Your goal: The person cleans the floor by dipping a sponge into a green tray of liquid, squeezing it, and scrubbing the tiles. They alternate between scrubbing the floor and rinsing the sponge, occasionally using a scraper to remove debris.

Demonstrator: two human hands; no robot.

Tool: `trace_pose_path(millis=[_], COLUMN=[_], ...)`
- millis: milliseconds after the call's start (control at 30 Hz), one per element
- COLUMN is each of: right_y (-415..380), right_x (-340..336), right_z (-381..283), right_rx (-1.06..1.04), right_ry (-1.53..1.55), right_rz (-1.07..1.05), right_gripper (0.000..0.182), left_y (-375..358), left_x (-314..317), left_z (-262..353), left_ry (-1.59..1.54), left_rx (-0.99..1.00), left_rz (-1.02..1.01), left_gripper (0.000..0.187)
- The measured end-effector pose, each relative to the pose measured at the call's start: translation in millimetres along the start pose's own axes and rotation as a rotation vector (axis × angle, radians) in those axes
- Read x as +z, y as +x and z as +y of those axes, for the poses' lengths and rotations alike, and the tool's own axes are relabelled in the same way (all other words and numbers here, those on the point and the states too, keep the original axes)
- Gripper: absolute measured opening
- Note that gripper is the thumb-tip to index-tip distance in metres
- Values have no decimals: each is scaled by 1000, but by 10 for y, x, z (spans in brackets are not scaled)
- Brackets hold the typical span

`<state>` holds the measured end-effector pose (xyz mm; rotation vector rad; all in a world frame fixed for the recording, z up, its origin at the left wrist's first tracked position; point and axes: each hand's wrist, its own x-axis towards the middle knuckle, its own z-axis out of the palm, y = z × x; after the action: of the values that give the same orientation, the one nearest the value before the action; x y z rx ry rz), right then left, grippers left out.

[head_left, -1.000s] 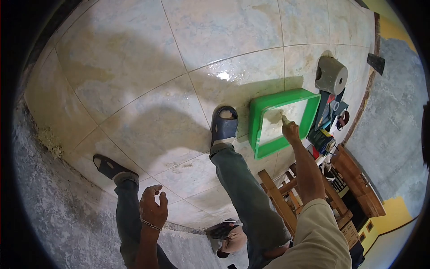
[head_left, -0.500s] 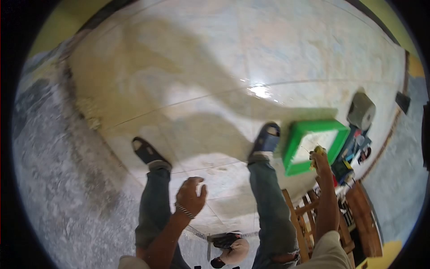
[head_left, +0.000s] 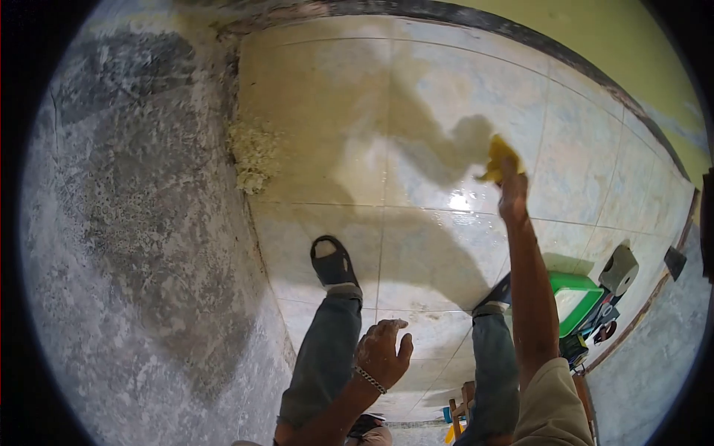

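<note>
My right hand (head_left: 513, 193) is stretched out over the light marbled tiles (head_left: 461, 260), closed around a yellow sponge (head_left: 500, 157). The sponge is close over the tiles, beside its own shadow and a bright wet glare. Near my left knee hangs my left hand (head_left: 383, 353), whitish residue on its fingers, the thumb apart and nothing held. A green basin (head_left: 597, 296) with pale contents stands to the right, partly behind my right arm.
Pale crumbly debris (head_left: 255, 152) lies along the tiles' left edge, beside a rough grey surface (head_left: 163, 223). My sandaled feet stand between there and the basin. Beyond the basin are a grey block (head_left: 619, 269) and assorted tools (head_left: 601, 323). A yellow-green wall (head_left: 625, 52) borders the far side.
My right hand has moved from over the green basin out across the tiles with the yellow sponge. The view has shifted, and the basin now shows farther right and lower.
</note>
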<state>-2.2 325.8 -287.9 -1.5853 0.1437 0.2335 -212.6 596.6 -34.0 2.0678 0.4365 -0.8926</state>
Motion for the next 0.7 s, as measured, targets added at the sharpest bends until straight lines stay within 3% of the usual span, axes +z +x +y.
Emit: trace_pose_path(millis=[67, 133, 267, 333, 400, 533, 633, 700], right_y=[373, 737, 946, 1087, 1265, 2120, 2523, 2501], right_x=[89, 254, 1429, 2182, 2714, 3382, 3824, 4136], right_z=[111, 244, 776, 859, 749, 407, 406, 443], right_rx=[-265, -303, 215, 39, -5, 221, -10, -147], right_ry=[-593, -1346, -1414, -1434, -1475, -1376, -1393, -1263], right_rz=[243, 567, 543, 658, 559, 675, 676, 545], right_gripper=[44, 57, 83, 86, 96, 113, 101, 92], left_y=[11, 50, 63, 104, 138, 231, 220, 226], left_x=[-211, -386, -642, -814, -955, -1170, -1231, -1245], left_z=[-30, -95, -286, -338, -417, -503, -551, -566], left_ry=[-45, -115, -132, -144, -107, -102, -106, -116], left_rx=[-24, -35, -73, -57, -94, -102, -118, -131], left_rz=[31, 68, 70, 73, 26, 63, 53, 61], left_gripper=[22, 21, 23, 24, 25, 25, 25, 25])
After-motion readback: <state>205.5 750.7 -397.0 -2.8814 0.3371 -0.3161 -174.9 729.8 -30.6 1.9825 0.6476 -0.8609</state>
